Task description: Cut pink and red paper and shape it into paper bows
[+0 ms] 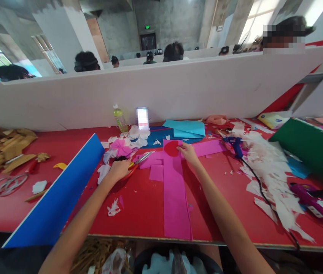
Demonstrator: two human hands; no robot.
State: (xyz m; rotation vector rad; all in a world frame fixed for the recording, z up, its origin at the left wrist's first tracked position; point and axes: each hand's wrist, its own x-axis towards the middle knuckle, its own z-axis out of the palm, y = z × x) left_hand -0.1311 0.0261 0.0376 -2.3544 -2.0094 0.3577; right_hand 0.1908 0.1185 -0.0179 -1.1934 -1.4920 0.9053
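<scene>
A long magenta paper strip (174,198) lies lengthwise on the red table (141,205), reaching its front edge. On the strip's far end rests a red round piece (172,148). The fingertips of my right hand (188,153) are closed at the right edge of this red piece. To the left, my left hand (120,170) is wrapped round scissors (142,158), whose blades point right over smaller magenta pieces (157,173). Pink and white paper petals (121,147) lie just beyond my left hand.
A blue board (61,198) stands at the left, a green board (311,152) at the right. Glue gun (237,146), its cord and white scraps (269,163) lie right. Bottle (119,118) and lit phone (142,118) stand by the white partition (150,89); people sit beyond.
</scene>
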